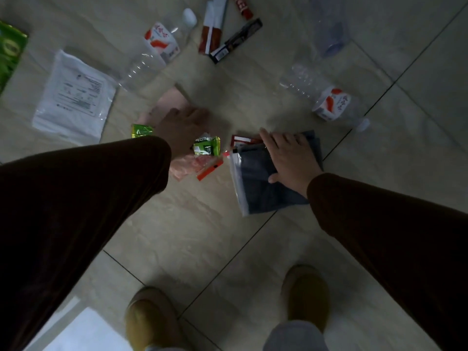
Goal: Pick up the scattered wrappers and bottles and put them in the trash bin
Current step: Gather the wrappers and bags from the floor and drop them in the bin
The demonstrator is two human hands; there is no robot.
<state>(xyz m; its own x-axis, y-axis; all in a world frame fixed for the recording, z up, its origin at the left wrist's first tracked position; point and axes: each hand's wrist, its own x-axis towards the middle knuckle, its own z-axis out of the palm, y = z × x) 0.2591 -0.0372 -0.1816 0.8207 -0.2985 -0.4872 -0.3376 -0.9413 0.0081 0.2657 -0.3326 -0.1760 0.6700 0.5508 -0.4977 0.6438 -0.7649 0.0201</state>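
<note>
My left hand (181, 129) reaches down to the tiled floor and is closed on a bundle of wrappers: a green snack wrapper (206, 145), a second green wrapper (141, 130) and a pink plastic bag with an orange zip strip (190, 164). My right hand (291, 159) grips a dark grey zip bag (255, 188), fingers over its top edge and thumb on its face. A red and white wrapper (241, 140) lies at the fingertips. Two clear bottles with red and white labels lie on the floor, one at the upper left (162, 46) and one at the right (329, 102). No trash bin is in view.
A white plastic mailer (73, 97) and a green package (10, 51) lie at the left. A brown and white wrapper (212, 29), a black box (235, 41), a red tube (243, 7) and clear plastic (329, 29) lie at the top. My slippered feet (306, 295) stand below.
</note>
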